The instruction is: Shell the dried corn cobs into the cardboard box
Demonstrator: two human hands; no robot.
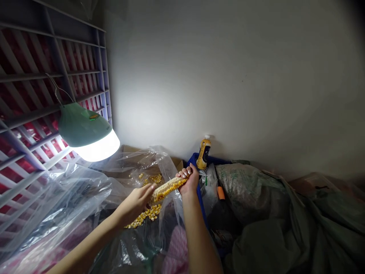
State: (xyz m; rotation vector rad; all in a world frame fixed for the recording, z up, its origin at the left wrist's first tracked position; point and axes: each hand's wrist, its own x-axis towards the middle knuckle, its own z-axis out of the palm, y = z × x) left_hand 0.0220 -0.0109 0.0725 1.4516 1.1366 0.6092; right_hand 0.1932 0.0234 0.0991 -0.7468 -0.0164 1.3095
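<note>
Right fingers (184, 173) clamped on far end of corn cob (167, 189); left fingers (146, 192) closed on near end; loose kernels (145, 217) below, on plastic sheet (68, 201).

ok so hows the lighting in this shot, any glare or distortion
In the head view, the lamp burns out to white at its lit end, glare streaks across the plastic sheet, the wall fades dark toward the top right corner, the wide lens bows the shelf lines, and the cob still looks fairly sharp.
</note>
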